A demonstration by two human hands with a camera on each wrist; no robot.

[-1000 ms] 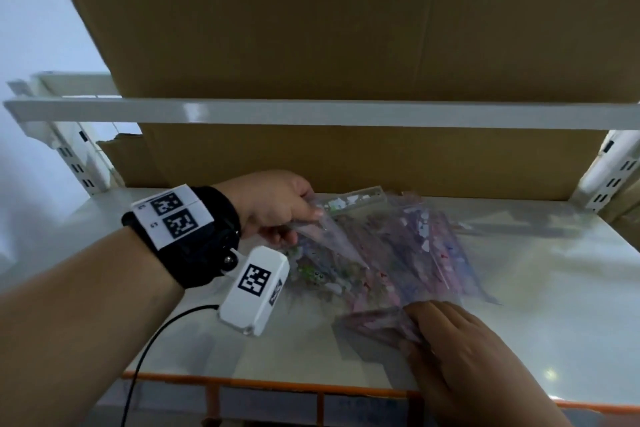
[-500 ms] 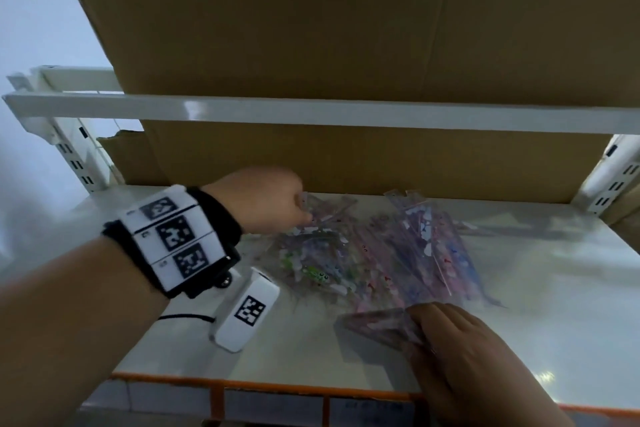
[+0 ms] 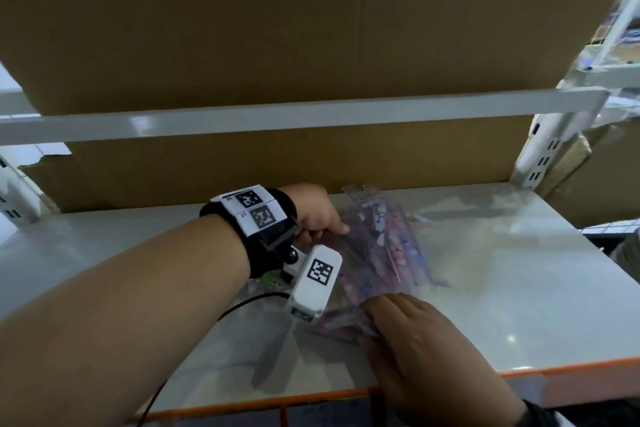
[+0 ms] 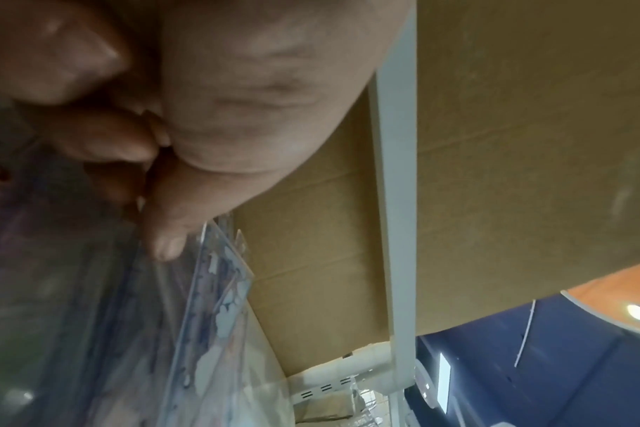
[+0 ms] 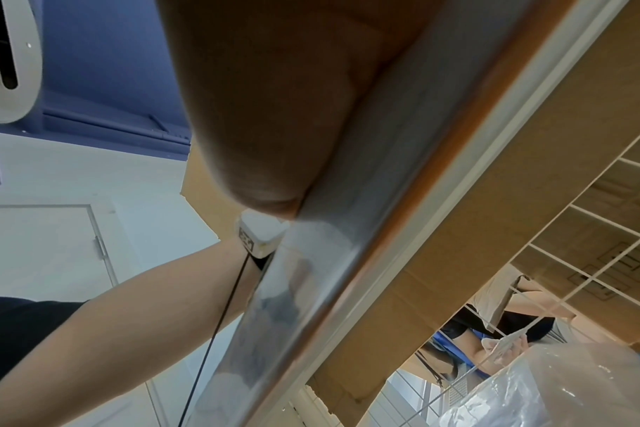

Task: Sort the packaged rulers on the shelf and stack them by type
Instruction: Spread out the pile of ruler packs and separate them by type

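Observation:
A loose pile of clear packaged rulers [image 3: 382, 246] with pink, purple and blue prints lies on the white shelf [image 3: 502, 288]. My left hand [image 3: 341, 230] is at the pile's left edge. In the left wrist view its thumb and curled fingers [image 4: 128, 144] pinch the edge of a clear ruler packet [image 4: 219, 289]. My right hand [image 3: 377, 312] lies on the near ends of some pinkish packets [image 3: 337, 322], fingers fairly straight and pressing them down. A packet with a green print [image 3: 272, 282] shows just under my left wrist.
A cardboard sheet [image 3: 311, 45] closes off the back of the shelf. A white rail [image 3: 277, 118] of the shelf above crosses overhead. The orange front edge [image 3: 571, 366] is near my right hand. A slotted upright [image 3: 540, 156] stands at the right, with bare shelf beside it.
My left hand has moved right, from the green-printed packets to the pink and blue ones. The right hand has stayed on the near packets.

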